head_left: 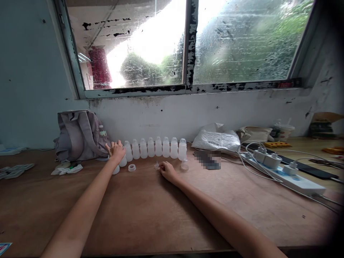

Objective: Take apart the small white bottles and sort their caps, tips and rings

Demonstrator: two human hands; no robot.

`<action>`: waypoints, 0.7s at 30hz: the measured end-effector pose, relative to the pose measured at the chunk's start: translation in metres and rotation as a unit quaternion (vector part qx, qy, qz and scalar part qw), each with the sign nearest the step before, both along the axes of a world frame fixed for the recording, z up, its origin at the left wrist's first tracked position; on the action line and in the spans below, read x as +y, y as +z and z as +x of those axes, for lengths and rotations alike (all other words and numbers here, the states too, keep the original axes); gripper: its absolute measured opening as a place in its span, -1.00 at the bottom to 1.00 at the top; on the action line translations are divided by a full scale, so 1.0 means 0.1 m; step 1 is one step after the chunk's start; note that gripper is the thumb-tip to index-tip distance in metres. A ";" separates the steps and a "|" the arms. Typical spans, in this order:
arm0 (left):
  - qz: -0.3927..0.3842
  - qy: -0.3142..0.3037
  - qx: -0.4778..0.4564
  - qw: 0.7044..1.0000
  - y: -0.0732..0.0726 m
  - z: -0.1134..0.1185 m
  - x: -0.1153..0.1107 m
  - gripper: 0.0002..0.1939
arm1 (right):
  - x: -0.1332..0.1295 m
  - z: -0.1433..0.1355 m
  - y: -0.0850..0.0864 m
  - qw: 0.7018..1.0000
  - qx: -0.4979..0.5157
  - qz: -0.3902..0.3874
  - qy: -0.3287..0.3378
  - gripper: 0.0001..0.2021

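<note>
Baby bottles with clear domed caps (158, 147) stand upright in a slightly curved row near the wall. My left hand (116, 151) is at the left end of this row, its fingers closed over the top of a frosted baby bottle (123, 162). Partly hidden below that wrist is another bottle (115, 170), a little nearer to me. On the tabletop, my right hand (168, 171) has its fingers curled at the edge of a clear bottle nipple (156, 166). A white screw ring (132, 167) lies to the nipple's left, and a clear round cap (184, 166) lies right of my right hand.
A grey backpack (77, 136) leans by the wall at left, with crumpled tissue (67, 169) before it. Right of the bottles lie a silvery plastic bag (216, 139) and a blurred dark object (208, 160). A power strip (295, 181) with plugs and loose cables occupies the right side.
</note>
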State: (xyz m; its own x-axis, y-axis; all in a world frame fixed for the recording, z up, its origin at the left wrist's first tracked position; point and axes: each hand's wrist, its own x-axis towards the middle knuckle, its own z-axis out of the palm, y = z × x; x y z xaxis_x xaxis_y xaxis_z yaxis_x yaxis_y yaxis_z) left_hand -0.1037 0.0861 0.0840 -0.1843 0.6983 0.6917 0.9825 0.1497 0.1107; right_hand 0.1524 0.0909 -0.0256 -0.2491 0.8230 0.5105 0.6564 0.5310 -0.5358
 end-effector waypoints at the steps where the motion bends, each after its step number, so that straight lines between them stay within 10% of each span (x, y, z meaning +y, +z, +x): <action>1: 0.039 -0.016 -0.006 0.999 0.04 0.05 -0.06 -0.64 | 0.01 0.00 -0.01 1.000 0.016 0.006 -0.002 -0.82; 7: 0.219 -0.171 -0.069 0.958 0.09 0.57 -0.49 -0.65 | 0.02 0.03 0.01 0.991 0.127 0.020 -0.031 -0.79; 14: 0.147 -0.354 -0.188 0.904 -0.55 0.98 -0.54 -0.66 | -0.07 0.04 0.10 0.982 0.186 0.011 -0.035 -0.80; 21: 0.099 -0.349 -0.321 0.875 -0.92 1.03 -0.41 -0.46 | -0.14 0.03 0.15 0.984 0.177 0.015 -0.017 -0.80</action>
